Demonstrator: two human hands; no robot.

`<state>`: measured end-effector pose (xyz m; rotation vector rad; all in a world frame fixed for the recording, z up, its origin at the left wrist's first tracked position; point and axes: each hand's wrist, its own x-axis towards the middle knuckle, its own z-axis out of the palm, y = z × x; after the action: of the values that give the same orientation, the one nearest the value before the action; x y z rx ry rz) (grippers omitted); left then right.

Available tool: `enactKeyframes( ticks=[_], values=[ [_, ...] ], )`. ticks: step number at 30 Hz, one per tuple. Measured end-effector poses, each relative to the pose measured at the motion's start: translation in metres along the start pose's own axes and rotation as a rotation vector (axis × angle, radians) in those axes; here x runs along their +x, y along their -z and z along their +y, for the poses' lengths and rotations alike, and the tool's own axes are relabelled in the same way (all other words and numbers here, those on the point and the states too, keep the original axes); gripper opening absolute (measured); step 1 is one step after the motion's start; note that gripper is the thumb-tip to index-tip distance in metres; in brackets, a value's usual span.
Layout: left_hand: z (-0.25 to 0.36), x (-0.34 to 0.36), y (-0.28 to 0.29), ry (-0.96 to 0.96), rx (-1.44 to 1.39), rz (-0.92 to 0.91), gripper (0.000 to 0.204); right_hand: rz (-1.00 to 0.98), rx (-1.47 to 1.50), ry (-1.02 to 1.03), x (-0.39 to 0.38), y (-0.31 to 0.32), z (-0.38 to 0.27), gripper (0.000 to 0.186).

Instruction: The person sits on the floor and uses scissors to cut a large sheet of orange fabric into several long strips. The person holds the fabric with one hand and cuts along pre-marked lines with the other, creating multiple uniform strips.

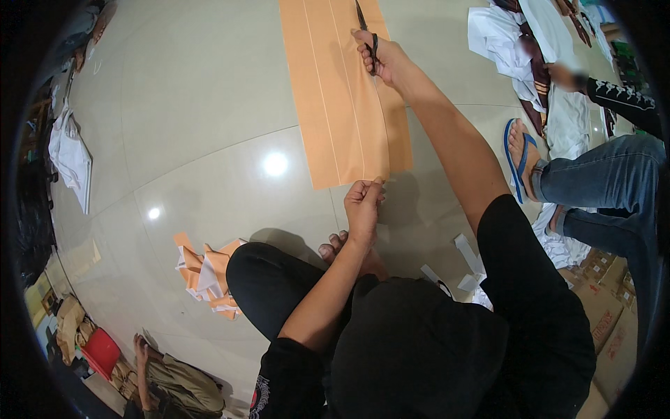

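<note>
A long piece of orange cloth (324, 105) marked with several pale lengthwise lines lies on the tiled floor in front of me. My left hand (364, 202) pinches its near edge close to the right side, lifting that strip slightly. Farther up the cloth, my right hand (380, 57) grips a pair of black scissors (373, 47), its fingers in the handles. The blades point away from me, over the cloth near its far end. A cut seems to run along the cloth below the scissors, with another orange strip (400, 133) to its right.
Crumpled orange and white cloth scraps (209, 276) lie left of my knee. White paper strips (469, 255) are to my right. Beyond them are a person's foot in a blue flip-flop (518, 157), white garments (492, 35) and cardboard boxes (600, 314). Another person sits at the lower left.
</note>
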<state>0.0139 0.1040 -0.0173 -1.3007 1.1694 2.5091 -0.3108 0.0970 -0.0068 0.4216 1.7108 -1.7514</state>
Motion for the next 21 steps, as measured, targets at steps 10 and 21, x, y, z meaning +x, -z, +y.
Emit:
enactKeyframes(
  ticks=[10,21],
  values=[
    [0.000,-0.001,0.002,-0.003,0.002,-0.003,0.018,0.000,-0.018,0.018,0.015,-0.003,-0.003,0.037],
    [0.000,0.000,0.003,0.003,0.035,-0.012,0.018,-0.052,-0.008,0.040,0.022,0.000,-0.002,0.034]
  ],
)
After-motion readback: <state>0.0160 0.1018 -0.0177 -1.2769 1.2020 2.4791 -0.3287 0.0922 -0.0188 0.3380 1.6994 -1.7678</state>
